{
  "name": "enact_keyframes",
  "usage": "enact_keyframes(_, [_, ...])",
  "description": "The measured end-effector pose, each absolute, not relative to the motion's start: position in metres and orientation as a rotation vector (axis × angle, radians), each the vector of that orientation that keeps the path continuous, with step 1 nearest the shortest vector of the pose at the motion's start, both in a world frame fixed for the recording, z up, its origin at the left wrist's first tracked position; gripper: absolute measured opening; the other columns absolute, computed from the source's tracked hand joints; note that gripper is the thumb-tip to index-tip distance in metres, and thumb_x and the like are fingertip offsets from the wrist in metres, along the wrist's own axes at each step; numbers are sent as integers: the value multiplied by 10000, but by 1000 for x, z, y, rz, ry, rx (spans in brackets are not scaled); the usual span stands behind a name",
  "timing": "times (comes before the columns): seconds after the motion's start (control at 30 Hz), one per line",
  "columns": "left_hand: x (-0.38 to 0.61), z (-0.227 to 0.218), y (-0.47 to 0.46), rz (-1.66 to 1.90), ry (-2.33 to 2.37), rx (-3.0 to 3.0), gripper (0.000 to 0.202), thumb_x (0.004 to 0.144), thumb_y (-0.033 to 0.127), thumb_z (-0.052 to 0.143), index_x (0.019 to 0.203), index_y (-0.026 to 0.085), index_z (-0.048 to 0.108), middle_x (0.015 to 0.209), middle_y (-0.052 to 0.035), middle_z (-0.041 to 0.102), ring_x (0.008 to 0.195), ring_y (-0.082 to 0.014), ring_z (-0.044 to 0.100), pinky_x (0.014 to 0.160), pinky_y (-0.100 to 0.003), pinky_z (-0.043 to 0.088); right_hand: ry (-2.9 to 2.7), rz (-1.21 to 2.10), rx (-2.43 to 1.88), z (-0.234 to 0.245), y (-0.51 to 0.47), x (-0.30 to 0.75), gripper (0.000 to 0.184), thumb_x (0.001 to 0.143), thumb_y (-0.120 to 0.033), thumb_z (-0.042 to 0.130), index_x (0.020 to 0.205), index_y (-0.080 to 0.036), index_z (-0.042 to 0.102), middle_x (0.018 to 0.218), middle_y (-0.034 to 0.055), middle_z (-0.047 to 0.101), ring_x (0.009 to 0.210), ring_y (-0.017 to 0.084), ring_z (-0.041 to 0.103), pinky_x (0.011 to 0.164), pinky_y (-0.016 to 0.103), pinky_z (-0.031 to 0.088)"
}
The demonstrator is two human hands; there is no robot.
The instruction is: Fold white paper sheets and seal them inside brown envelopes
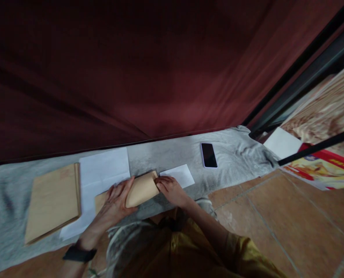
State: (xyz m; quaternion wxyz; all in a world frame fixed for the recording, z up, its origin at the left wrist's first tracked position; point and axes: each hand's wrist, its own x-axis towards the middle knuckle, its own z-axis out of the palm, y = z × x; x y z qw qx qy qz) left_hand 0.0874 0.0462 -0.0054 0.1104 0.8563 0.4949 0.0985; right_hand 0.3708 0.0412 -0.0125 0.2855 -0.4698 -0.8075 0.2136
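A light-brown, smooth paper piece (143,190), its right part curled up and over, lies near the front edge of a long, narrow worktop (232,164) covered in grey cloth. The left hand (118,200) rests palm down across its left part, fingers slightly spread; whether it grips the paper underneath, I cannot tell. The right hand (173,190) has its bent fingers drawn together, pinching the paper's right end.

Just beside the right hand is a small white rectangular paper (185,174). Left of the brown paper lie creased white paper sheets (105,166), partly beneath a stack of flat, light-brown rectangular paper pieces (54,199). Farther right, a black-screened phone with a pale purple edge (209,155) lies face up.

A black wristband (79,254) circles the left wrist. Behind the worktop hangs a dark red curtain (160,85); on the right are brown floor tiles (305,220) and a red-and-yellow printed panel (322,170).
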Motion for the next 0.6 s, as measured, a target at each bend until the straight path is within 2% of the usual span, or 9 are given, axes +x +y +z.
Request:
enact_keyframes(0.17, [88,-4,46,254,1457,2540,1102,746,387,702,1627,269,50,1485,-146,494,1372,-366,480,1172,-545,290,-2184,493,-1421,-22,55,363,396,937,-171,596,1329,-210,634,1340,91,661,1211,245,590,1051,376,479])
enact_keyframes(0.47, [88,-6,49,246,1464,2511,1107,734,390,711,1630,264,73,1480,-137,498,1367,-371,479,1145,-522,341,-2170,485,-1339,-21,55,369,443,938,-181,582,1379,-218,594,1382,109,621,1335,258,495,1113,437,437])
enact_keyframes(0.6, [85,-8,50,221,1475,2500,1102,734,414,709,1630,282,81,1483,-119,500,1361,-369,481,1165,-534,311,-1970,409,-1555,-15,44,402,458,952,-228,582,1405,-165,568,1451,158,549,1343,292,463,1130,458,413])
